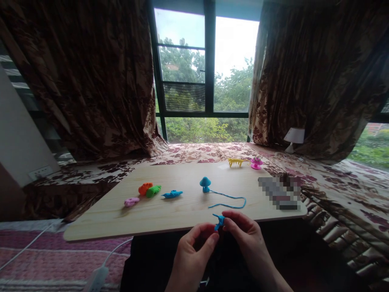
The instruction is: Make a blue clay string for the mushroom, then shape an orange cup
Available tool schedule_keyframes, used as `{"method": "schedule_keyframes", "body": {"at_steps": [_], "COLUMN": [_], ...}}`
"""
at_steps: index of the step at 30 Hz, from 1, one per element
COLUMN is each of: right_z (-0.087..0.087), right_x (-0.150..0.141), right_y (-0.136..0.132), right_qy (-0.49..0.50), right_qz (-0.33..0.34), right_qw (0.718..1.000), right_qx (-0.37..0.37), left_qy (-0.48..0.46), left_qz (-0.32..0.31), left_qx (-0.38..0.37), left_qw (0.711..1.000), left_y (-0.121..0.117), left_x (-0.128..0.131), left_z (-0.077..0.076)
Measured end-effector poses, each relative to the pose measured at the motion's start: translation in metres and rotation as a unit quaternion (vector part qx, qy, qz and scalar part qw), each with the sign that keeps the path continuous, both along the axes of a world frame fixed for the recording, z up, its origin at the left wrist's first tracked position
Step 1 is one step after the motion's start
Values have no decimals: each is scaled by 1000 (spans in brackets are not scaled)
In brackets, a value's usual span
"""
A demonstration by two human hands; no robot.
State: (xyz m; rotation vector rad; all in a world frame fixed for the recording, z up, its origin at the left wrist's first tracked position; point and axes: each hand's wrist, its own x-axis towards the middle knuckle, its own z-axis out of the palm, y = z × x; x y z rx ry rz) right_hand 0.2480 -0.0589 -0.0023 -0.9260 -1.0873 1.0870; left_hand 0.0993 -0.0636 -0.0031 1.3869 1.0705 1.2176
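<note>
Just past the table's near edge, my left hand (197,248) and my right hand (246,232) pinch a small piece of blue modelling clay (220,222) between thumbs and fingers. The piece has a few thin pointed ends sticking out. Beyond my hands a blue clay mushroom (205,184) stands upright on the wooden tabletop (182,211). From its base a thin blue clay strand (234,196) runs right and bends back toward me. A lump of blue clay (172,194) lies left of the mushroom.
Further left sit orange (145,188), green (153,191) and pink (131,201) clay lumps. At the back right are a yellow legged figure (235,162) and a pink stand (256,163). A blurred-out item (281,192) lies at the right edge. A power strip (96,279) rests lower left.
</note>
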Motion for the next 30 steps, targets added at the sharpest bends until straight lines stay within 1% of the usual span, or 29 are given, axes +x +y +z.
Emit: {"method": "schedule_keyframes", "body": {"at_steps": [2,6,8,10,14,18,22,24,27,30], "right_z": [-4,-11,-11,-9,-3,-2,-4,-1,11,26], "right_x": [-6,-14,-13,-8,2,1,-2,1,12,21], "right_y": [-1,-4,-4,-4,-1,2,2,1,1,4], "right_qy": [6,17,7,-15,-66,-86,-86,-96,-159,-254], "right_qz": [10,49,75,83,74,89,79,98,158,201], "right_qw": [1000,999,997,996,994,989,990,988,970,935], "right_qx": [-3,0,7,12,35,75,80,75,94,143], "left_qy": [-74,-184,-228,-257,-257,-232,-252,-258,-254,-253], "left_qz": [6,62,63,54,39,34,17,12,3,-12], "left_qx": [-37,-88,-107,-126,-147,-154,-164,-169,-172,-172], "left_qw": [997,977,966,957,954,960,954,951,952,952], "left_y": [-1,-3,-4,-5,-4,-4,-5,-4,-1,1], "left_x": [8,14,14,14,13,14,15,15,13,11], "left_z": [1,6,8,10,10,8,7,5,0,-2]}}
